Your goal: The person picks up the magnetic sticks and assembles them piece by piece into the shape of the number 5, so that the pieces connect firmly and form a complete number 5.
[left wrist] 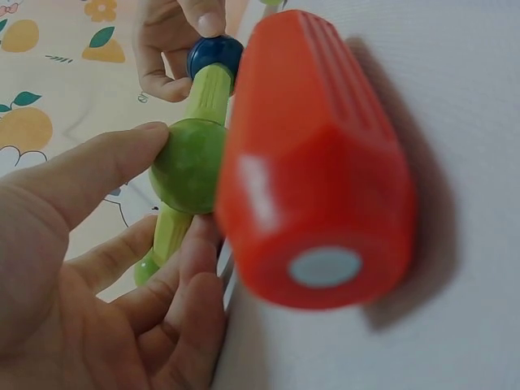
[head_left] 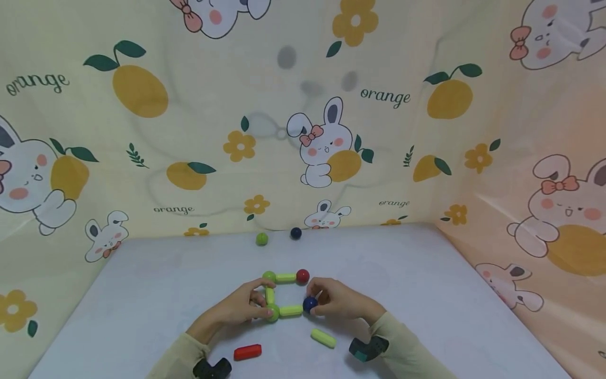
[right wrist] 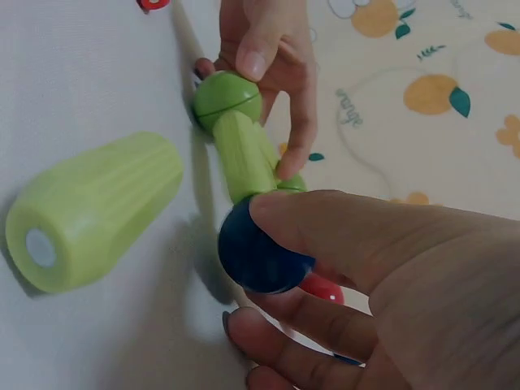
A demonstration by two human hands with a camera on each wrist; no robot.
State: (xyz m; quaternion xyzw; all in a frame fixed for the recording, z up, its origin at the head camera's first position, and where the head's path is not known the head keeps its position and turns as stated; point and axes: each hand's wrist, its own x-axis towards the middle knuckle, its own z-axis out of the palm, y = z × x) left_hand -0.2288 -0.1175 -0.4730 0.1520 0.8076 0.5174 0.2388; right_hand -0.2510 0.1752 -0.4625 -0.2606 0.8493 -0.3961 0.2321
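My left hand (head_left: 243,304) grips the near-left green ball (left wrist: 191,165), thumb on it and fingers curled around the side rod (head_left: 270,296). Between thumb and fingers my right hand (head_left: 340,301) pinches a dark blue ball (right wrist: 258,248). A light green rod (head_left: 291,311) joins these two balls. The side rod runs back to another green ball (head_left: 269,276), from which a far rod (head_left: 286,278) leads to a red ball (head_left: 302,276). Together they form a three-sided frame on the table, its right side open between the red and blue balls.
A loose red rod (head_left: 248,352) lies near my left wrist, with a pale metal-like disc in its end. Another light green rod (head_left: 323,338) lies before my right hand. At the table's back edge sit a green ball (head_left: 262,239) and a dark blue ball (head_left: 295,233), by the printed cloth.
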